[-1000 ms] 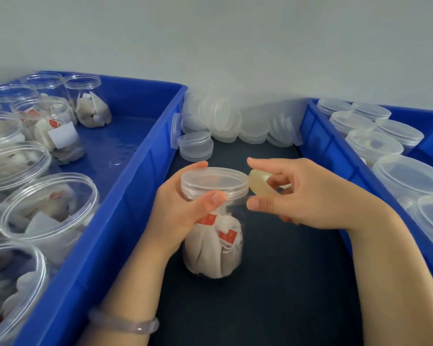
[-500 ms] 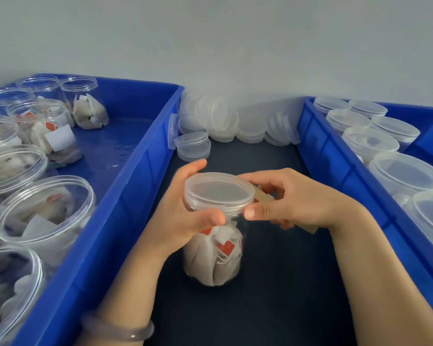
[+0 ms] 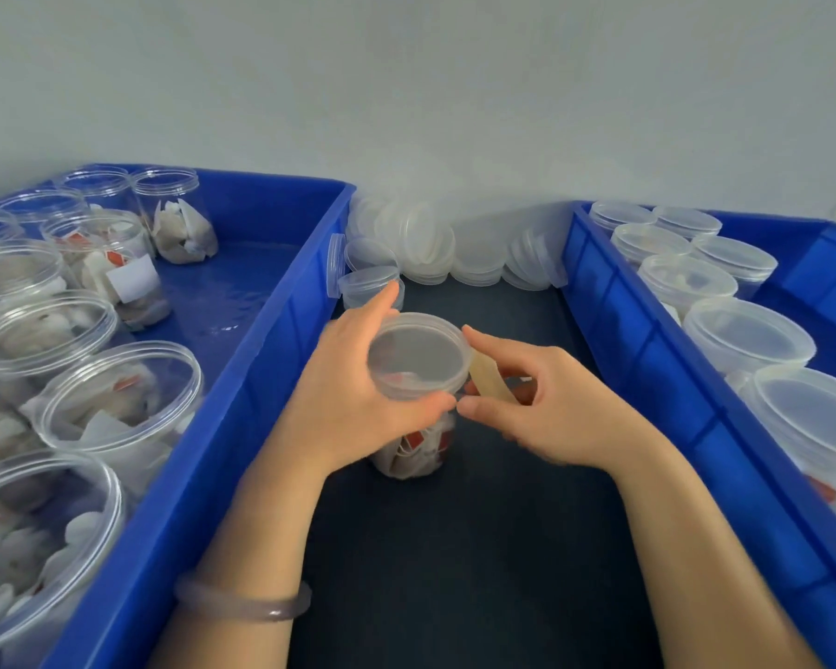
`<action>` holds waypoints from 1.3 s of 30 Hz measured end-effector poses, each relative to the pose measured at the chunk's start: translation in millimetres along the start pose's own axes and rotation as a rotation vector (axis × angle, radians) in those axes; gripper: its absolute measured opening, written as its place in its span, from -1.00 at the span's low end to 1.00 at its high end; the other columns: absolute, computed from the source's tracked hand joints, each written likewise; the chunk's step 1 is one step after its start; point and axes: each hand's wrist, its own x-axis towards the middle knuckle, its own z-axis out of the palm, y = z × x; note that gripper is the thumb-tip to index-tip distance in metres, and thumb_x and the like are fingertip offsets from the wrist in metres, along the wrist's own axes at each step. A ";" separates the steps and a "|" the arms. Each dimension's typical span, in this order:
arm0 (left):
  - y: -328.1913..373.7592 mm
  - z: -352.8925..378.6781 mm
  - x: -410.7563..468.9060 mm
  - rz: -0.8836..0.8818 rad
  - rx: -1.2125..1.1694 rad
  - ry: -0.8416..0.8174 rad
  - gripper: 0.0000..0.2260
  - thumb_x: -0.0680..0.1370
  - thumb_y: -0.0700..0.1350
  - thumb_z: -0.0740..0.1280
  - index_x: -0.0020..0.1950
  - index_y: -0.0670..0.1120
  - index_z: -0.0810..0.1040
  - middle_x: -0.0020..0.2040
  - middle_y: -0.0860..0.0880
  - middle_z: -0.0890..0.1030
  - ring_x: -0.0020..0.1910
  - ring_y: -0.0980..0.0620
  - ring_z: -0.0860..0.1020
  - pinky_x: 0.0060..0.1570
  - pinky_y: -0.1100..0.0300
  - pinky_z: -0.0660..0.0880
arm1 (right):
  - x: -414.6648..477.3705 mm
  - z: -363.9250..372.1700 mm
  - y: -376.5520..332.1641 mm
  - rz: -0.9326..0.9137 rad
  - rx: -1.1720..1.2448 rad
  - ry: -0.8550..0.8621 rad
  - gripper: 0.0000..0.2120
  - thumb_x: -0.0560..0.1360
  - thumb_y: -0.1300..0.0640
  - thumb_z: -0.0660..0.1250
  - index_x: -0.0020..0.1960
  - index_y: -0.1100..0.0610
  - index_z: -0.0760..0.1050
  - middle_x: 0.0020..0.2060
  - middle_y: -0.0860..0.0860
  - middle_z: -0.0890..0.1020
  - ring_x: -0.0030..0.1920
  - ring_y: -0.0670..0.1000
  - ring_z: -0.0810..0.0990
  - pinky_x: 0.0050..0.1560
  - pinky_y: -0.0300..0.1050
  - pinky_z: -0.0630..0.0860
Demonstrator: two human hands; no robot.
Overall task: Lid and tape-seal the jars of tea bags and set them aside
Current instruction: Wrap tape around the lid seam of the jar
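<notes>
**A:** Where is our jar of tea bags (image 3: pixel 413 449)?

**B:** It stands on the dark counter (image 3: pixel 479 548), in the middle, between the two blue bins. Its clear lid (image 3: pixel 418 352) is on top.

**A:** Why does our left hand (image 3: pixel 353 393) wrap round the lid?

**B:** We think it holds the jar steady, so it won't spin or tip. Its fingers (image 3: pixel 382 301) curl round the rim.

**A:** And our right hand (image 3: pixel 546 408)?

**B:** It pinches a roll of tape (image 3: pixel 491 383), right up against the lid's right edge. We think we are taping where lid meets jar. We can't see the sticky end.

**A:** Why a bin on each side?

**B:** The left bin (image 3: pixel 242 388) holds open jars (image 3: pixel 117 393) that need lids. The right bin (image 3: pixel 647 359) holds closed jars (image 3: pixel 744 335), so done ones likely go there. Loose lids (image 3: pixel 425 239) sit piled at the far end, easy for us to reach.
</notes>
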 end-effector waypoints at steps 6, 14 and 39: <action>54.4 7.0 36.9 -0.091 0.756 -0.383 -0.12 0.28 0.12 0.53 0.49 0.07 0.17 0.40 -0.05 0.26 0.36 -0.16 0.26 0.20 -0.05 0.31 | 0.0 8.5 -9.1 -0.019 -0.201 -0.007 -0.27 0.48 0.10 0.36 0.54 -0.10 0.10 0.04 -0.15 0.47 -0.05 -0.14 0.38 -0.04 -0.26 0.33; 46.7 19.4 48.0 -0.050 0.602 -0.332 -0.78 0.38 -0.12 0.32 -0.04 0.08 0.36 -0.05 0.08 0.41 0.04 -0.01 0.31 -0.04 0.06 0.18 | 3.3 8.2 -16.5 0.398 -0.087 0.030 -0.42 0.40 -0.07 0.39 0.29 0.18 0.31 -0.10 0.05 0.58 -0.19 0.00 0.57 -0.30 -0.11 0.49; 48.7 34.5 84.1 -0.277 0.627 -0.133 -0.81 0.18 -0.14 0.37 -0.26 -0.04 0.45 -0.25 -0.03 0.44 -0.04 -0.09 0.35 -0.09 0.02 0.23 | -36.2 26.9 -50.6 0.114 -0.541 0.315 -0.83 0.47 0.12 0.18 -0.25 -0.02 0.24 -0.43 -0.09 0.38 -0.45 -0.11 0.35 -0.53 -0.17 0.25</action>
